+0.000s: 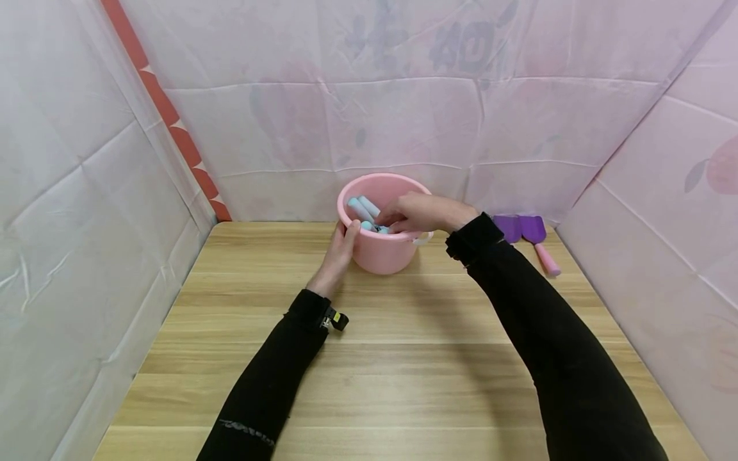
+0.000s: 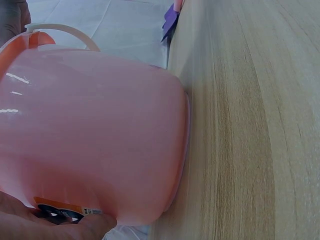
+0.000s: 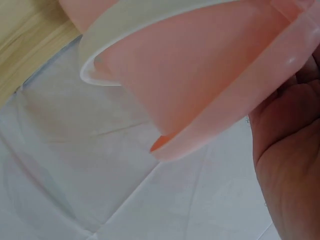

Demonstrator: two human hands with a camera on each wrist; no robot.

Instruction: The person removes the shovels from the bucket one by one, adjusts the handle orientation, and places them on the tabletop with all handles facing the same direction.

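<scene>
A pink plastic bucket stands at the far middle of the wooden table. Inside it lie several pale blue and white cylinders. My left hand grips the bucket's left side, thumb up by the rim. The left wrist view shows the bucket wall close up, with my fingers on its label. My right hand reaches over the rim with its fingers curled down among the cylinders. Whether it holds one is hidden. The right wrist view shows only my palm and the bucket's rim.
Two purple toy shovels with a pink handle lie at the far right of the table, also visible in the left wrist view as a purple shovel blade. The bucket's white handle hangs down. Pink cloth walls close in the table on three sides.
</scene>
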